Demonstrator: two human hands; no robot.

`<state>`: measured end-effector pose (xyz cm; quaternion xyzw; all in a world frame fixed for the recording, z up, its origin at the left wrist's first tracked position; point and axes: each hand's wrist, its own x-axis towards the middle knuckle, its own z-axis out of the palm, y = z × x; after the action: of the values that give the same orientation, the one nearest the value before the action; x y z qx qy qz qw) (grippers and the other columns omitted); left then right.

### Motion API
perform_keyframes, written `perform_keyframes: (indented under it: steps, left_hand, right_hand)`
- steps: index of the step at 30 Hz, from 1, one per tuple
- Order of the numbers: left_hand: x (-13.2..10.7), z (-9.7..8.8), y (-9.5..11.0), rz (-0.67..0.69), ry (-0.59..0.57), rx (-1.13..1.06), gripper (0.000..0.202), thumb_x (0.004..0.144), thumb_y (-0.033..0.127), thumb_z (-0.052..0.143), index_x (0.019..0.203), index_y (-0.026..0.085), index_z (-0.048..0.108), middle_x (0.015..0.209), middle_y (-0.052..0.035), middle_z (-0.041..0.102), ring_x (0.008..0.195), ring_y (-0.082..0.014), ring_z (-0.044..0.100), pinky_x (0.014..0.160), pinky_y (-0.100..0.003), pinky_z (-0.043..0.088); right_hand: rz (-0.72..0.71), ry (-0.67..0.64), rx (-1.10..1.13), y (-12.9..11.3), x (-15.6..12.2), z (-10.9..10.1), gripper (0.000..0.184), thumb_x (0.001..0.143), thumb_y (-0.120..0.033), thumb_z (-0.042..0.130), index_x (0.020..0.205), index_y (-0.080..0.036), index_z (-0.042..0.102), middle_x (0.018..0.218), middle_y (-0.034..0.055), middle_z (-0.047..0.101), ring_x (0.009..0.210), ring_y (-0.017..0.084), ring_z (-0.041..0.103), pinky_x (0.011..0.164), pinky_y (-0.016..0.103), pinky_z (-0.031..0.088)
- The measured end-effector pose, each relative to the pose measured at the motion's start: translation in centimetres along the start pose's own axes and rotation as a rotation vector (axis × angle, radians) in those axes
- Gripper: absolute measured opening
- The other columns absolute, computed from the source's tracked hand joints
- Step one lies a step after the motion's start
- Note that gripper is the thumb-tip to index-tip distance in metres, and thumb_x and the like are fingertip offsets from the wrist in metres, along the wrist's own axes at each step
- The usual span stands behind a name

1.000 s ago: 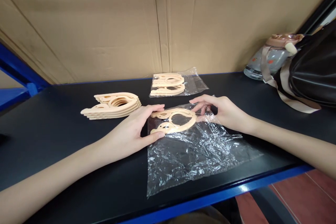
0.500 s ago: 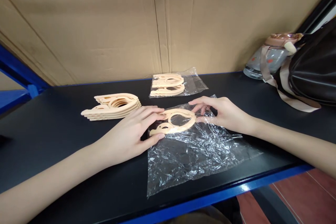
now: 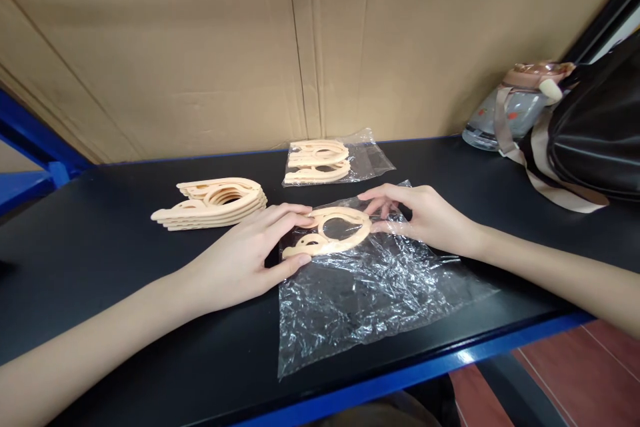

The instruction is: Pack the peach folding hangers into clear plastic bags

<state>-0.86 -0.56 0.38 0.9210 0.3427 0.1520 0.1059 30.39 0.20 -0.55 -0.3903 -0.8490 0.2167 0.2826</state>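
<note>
A beige folding hanger (image 3: 357, 240), folded up, lies in a crinkled clear plastic bag (image 3: 360, 313) on the black tabletop. My left hand (image 3: 245, 250) rests at the hanger's left end, its fingers on the far side and its thumb on the near side. At the rounded right end, my right hand (image 3: 425, 217) has its fingers curled on the bag, with the thumb touching near the hanger's edge. Beyond my left hand sits a stack of several matching hangers (image 3: 215, 203). Farther back lies another clear bag (image 3: 367, 153) with folded hangers (image 3: 320, 161) in it.
Cardboard (image 3: 200, 47) stands along the table's back edge. At the right back are a strapped water bottle (image 3: 493, 113) and a dark bag (image 3: 600, 133). The table has a blue front edge (image 3: 400, 377), and a blue frame post (image 3: 30, 140) rises at left.
The view has shifted very slightly. Both hands, the hanger and the plastic bag keep almost the same places.
</note>
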Motion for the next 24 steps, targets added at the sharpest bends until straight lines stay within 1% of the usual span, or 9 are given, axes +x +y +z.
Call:
perform_keyframes:
  steps: [11,15,18,21,24]
  left_hand:
    - [-0.1,0.1,-0.1,0.025,0.012,0.039,0.044,0.102,0.053,0.047,0.136,0.025,0.055,0.146,-0.0083,0.056,0.129,-0.0273,0.058,0.108,-0.045,0.049]
    - [0.0,0.1,0.1,0.046,0.027,0.139,0.044,0.106,0.048,0.04,0.139,0.023,0.054,0.148,-0.0081,0.055,0.136,-0.0277,0.051,0.113,-0.048,0.043]
    - [0.1,0.1,0.2,0.036,0.045,0.23,0.045,0.108,0.044,0.036,0.142,0.02,0.053,0.151,-0.0097,0.053,0.14,-0.0281,0.048,0.116,-0.05,0.039]
    - [0.1,0.1,0.1,0.054,0.071,0.248,0.044,0.109,0.039,0.033,0.143,0.019,0.052,0.148,-0.0083,0.056,0.136,-0.0255,0.051,0.115,-0.047,0.04]
    - [0.1,0.0,0.1,0.081,0.055,0.24,0.04,0.11,0.033,0.032,0.14,0.021,0.055,0.144,-0.0054,0.06,0.128,-0.0236,0.057,0.11,-0.044,0.044]
  right_hand:
    - [0.007,0.027,-0.03,0.1,-0.1,0.4,0.045,0.09,-0.041,0.071,0.131,-0.026,0.063,0.105,0.0005,0.08,0.073,0.016,0.066,0.073,0.034,0.053]
    - [0.009,0.012,-0.053,-0.1,0.0,-0.2,0.045,0.091,-0.04,0.069,0.133,-0.025,0.062,0.103,0.0005,0.081,0.074,0.016,0.068,0.074,0.034,0.053]
    - [0.023,0.016,-0.09,-0.2,-0.1,-0.9,0.036,0.093,-0.039,0.066,0.126,-0.026,0.066,0.094,-0.0005,0.081,0.076,0.017,0.071,0.073,0.034,0.053]
    - [0.035,0.034,-0.148,-0.3,-0.2,-1.6,0.027,0.095,-0.037,0.062,0.117,-0.026,0.072,0.09,-0.0006,0.081,0.079,0.017,0.074,0.069,0.032,0.053]
    - [0.055,0.054,-0.182,-0.2,-0.3,-1.9,0.025,0.096,-0.036,0.06,0.114,-0.026,0.074,0.092,0.0003,0.081,0.081,0.018,0.075,0.067,0.031,0.052]
